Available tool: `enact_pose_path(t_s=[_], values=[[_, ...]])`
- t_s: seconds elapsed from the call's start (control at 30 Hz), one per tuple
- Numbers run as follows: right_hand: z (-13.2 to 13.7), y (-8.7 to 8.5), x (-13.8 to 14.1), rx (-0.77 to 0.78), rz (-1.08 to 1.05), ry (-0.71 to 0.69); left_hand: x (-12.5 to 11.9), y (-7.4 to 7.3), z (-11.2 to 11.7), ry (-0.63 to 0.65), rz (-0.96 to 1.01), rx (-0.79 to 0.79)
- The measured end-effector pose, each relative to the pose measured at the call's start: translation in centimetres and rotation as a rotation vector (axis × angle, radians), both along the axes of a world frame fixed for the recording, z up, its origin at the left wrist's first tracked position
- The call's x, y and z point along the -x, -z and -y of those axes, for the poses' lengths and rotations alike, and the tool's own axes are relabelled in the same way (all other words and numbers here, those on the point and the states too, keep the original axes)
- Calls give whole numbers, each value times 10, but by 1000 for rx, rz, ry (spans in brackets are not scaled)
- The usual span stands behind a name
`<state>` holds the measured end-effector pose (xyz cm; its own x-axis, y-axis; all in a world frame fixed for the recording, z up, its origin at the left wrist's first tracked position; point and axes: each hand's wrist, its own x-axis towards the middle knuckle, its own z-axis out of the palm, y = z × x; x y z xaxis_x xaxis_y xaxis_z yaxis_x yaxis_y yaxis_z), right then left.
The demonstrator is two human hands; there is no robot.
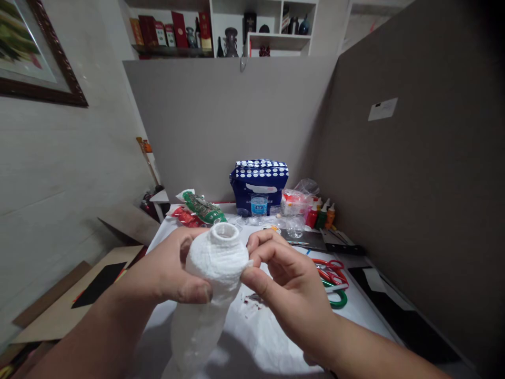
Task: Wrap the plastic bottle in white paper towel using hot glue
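A bottle [203, 321] stands tilted in front of me, its shoulder and neck wrapped in layers of white, crinkled gauze-like strip [221, 258]. Below the wrap the body is translucent and whitish, and the open round mouth faces up toward me. My left hand [169, 273] is closed around the bottle's shoulder, thumb across the front. On the other side, my right hand [284, 284] pinches a small loose end of the white strip between thumb and fingertips, against the wrapped shoulder. The bottle's base runs out of the picture at the bottom.
Scissors with red and green handles [335, 284] lie to the right. Behind are a blue bag [260, 184], a clear cup [259, 205], a green packet [203, 208] and several paint bottles [321, 216]. Grey panels [232, 116] close off the back and right.
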<state>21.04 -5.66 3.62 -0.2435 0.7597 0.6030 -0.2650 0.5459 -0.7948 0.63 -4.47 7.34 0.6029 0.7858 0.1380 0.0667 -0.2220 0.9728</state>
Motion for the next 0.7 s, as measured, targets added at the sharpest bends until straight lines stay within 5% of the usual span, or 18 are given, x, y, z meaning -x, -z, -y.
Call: enact_pose_path(t_s=[0.37,0.6,0.7], values=[[-8,3,4,125,-162,-67,-5,2,2,48,83,-22],[-8,2,-1,4,26,-186,-13,1,9,144,123,-82],[0,3,0,98,-16,-259,-12,1,15,79,62,-61]])
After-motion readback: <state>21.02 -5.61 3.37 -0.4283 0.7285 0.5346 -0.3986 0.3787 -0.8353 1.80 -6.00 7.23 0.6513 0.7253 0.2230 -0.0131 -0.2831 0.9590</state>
